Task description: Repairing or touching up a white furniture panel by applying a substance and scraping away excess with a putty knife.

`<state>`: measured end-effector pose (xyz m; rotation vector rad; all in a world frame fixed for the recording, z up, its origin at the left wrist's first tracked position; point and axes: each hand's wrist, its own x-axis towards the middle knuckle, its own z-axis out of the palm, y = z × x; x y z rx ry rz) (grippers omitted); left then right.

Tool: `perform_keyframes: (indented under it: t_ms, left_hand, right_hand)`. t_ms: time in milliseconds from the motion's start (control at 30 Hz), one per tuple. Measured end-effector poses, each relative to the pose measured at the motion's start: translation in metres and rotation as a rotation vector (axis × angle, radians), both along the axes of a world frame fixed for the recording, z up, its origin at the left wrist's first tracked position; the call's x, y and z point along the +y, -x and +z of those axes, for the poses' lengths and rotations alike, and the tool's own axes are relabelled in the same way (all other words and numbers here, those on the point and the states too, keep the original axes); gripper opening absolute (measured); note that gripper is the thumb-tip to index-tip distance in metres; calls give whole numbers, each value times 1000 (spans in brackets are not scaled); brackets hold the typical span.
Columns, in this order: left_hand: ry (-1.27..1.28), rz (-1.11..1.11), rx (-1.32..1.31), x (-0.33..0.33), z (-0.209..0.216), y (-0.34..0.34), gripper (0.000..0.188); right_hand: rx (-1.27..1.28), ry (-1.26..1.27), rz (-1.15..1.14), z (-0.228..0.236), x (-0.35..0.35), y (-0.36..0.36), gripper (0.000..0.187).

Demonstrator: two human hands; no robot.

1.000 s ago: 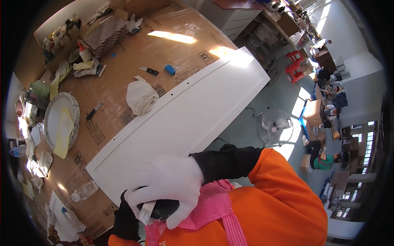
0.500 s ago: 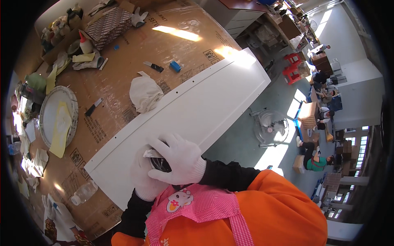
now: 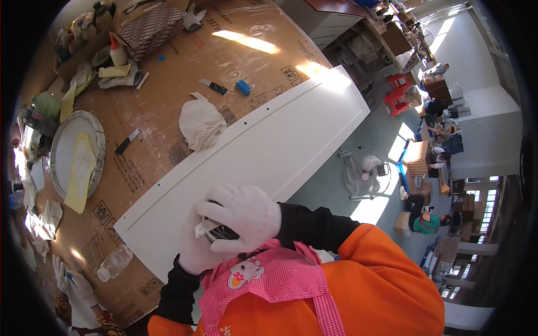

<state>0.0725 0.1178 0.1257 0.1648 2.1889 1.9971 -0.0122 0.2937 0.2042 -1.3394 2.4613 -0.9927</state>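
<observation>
Partly covered, a black object (image 3: 226,233) sits within the right grip (image 3: 243,213).

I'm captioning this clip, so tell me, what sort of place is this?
Most likely a workshop or small factory: a long white panel on a cardboard-covered worktable, a floor fan, and people seated among cardboard boxes beyond.

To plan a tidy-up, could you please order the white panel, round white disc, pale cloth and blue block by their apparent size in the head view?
Largest to smallest:
1. White panel
2. Round white disc
3. Pale cloth
4. Blue block
</observation>
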Motion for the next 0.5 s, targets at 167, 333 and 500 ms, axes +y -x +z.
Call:
perform_keyframes:
  t_ms: [167, 333, 500]
  left_hand:
    - [1, -223, 71, -13, 12, 13, 73]
    - [-53, -127, 252, -20, 8, 6, 75]
    - [-88, 58, 45, -23, -2, -8, 92]
  right_hand:
    - [40, 53, 169, 7, -1, 12, 55]
    - [-5, 177, 312, 10, -21, 20, 59]
    - [-224, 379, 89, -14, -18, 41, 69]
